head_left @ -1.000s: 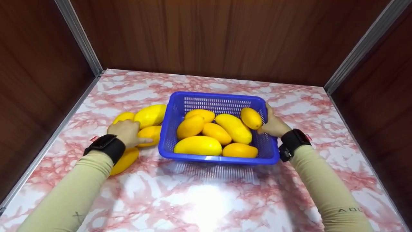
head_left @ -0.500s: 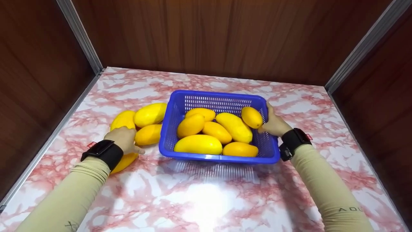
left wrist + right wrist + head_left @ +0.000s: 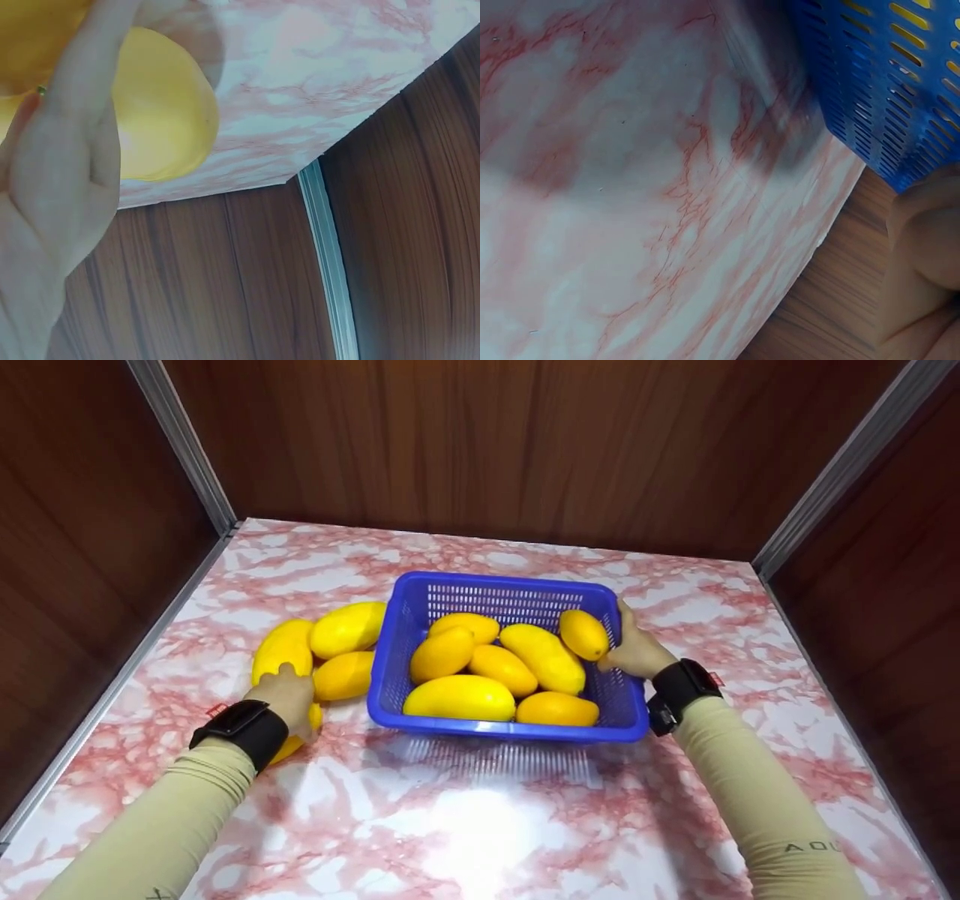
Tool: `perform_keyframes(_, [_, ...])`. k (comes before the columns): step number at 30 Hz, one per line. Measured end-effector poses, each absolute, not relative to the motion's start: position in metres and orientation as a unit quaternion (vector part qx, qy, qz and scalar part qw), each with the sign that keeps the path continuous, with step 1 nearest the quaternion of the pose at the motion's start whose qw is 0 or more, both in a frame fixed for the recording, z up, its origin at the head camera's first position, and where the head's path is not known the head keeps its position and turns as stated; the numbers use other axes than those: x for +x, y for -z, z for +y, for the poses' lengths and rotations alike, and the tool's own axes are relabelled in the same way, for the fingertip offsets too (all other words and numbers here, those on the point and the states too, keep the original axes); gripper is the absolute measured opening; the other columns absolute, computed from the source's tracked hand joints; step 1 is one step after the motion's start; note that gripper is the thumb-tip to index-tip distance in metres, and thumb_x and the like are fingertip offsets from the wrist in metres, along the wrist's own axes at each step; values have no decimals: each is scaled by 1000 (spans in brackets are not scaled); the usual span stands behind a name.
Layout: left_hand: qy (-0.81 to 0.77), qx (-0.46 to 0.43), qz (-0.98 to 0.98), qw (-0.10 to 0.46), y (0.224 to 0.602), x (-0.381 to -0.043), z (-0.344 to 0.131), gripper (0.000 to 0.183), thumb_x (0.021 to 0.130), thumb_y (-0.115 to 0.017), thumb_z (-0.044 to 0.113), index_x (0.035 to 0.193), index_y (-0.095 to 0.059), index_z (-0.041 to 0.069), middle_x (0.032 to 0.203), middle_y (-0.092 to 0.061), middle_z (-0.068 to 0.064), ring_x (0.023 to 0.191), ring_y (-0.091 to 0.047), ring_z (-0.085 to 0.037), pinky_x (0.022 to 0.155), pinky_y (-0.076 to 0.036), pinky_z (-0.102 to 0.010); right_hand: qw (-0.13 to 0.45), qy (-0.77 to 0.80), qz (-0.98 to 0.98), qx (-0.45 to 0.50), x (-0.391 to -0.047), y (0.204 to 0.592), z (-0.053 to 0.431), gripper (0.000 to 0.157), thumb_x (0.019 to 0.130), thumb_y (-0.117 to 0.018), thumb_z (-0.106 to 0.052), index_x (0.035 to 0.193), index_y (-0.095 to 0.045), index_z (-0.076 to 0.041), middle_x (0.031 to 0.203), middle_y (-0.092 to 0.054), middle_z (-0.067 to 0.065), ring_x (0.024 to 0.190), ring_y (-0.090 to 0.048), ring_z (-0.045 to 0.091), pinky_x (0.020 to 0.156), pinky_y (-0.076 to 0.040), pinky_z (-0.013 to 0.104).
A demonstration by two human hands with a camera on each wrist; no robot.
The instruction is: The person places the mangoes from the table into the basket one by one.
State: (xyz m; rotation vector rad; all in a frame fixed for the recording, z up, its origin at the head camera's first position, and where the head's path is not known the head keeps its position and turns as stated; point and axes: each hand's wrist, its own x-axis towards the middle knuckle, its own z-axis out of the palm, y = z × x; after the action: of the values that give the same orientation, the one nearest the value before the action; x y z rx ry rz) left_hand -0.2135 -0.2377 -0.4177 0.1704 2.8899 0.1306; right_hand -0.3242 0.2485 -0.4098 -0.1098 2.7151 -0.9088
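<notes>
My left hand (image 3: 285,701) grips a yellow mango (image 3: 287,748) lying nearest me on the left of the table. The thumb crosses its right side, while the other fingertips are hidden. Just beyond lie three more mangoes: an upright-lying one (image 3: 283,649), a larger one (image 3: 347,630) and an orange-yellow one (image 3: 343,675). In the left wrist view, a mango (image 3: 165,112) shows beside the hand. My right hand (image 3: 639,651) holds the right rim of a blue plastic basket (image 3: 510,729), thumb inside. Several mangoes (image 3: 544,658) fill the basket floor.
Beneath everything is a pink-and-white marbled tabletop (image 3: 480,825). Brown wood-grain panels (image 3: 465,450) enclose its back and sides, joined by metal corner strips (image 3: 187,442). The basket's left wall stands close to the loose mangoes.
My left hand has moved toward me, off the farther mangoes and onto the nearest one, uncovering the far-left mango. The right hand and basket hold their place.
</notes>
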Motion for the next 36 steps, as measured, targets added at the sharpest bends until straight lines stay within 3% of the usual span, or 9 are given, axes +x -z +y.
perform_keyframes(3, [-32, 65, 989, 128, 418, -211, -237, 62, 60, -87, 19, 108, -63, -12, 103, -48, -34, 89, -53, -52, 75, -54, -57, 139, 311, 939, -36, -325, 410, 248, 124, 70, -72, -11, 157, 15, -10, 139, -47, 38, 104, -57, 38, 94, -49, 46])
perform_keyframes(7, [-22, 72, 987, 141, 416, -212, -238, 63, 60, -88, 17, 111, -63, -9, 100, -51, -32, 88, -56, -50, 73, -54, -57, 135, 305, 942, -35, -325, 409, 248, 123, 70, -72, -11, 158, 14, -10, 137, -48, 39, 102, -57, 38, 93, -48, 46])
perform_keyframes(15, [-19, 93, 987, 133, 413, -211, -238, 41, 73, -75, 14, 105, -64, -10, 96, -55, -33, 80, -60, -44, 75, -55, -55, 137, 315, 939, -34, -324, 409, 249, 122, 70, -72, -9, 157, 14, -9, 138, -47, 39, 103, -56, 39, 95, -48, 46])
perform_keyframes(23, [-34, 59, 979, 192, 410, -212, -229, 55, 62, -83, 15, 109, -64, -5, 105, -50, -33, 91, -51, -50, 78, -51, -57, 137, 315, 938, -37, -324, 408, 248, 123, 69, -72, -10, 157, 14, -9, 139, -46, 39, 103, -56, 38, 95, -48, 46])
perform_keyframes(36, [-53, 56, 979, 191, 405, -212, -229, 57, 68, -81, 24, 114, -59, 0, 108, -59, -32, 93, -46, -50, 79, -46, -56, 139, 315, 938, -39, -323, 410, 248, 123, 70, -71, -9, 157, 16, -11, 138, -46, 39, 103, -56, 38, 93, -48, 45])
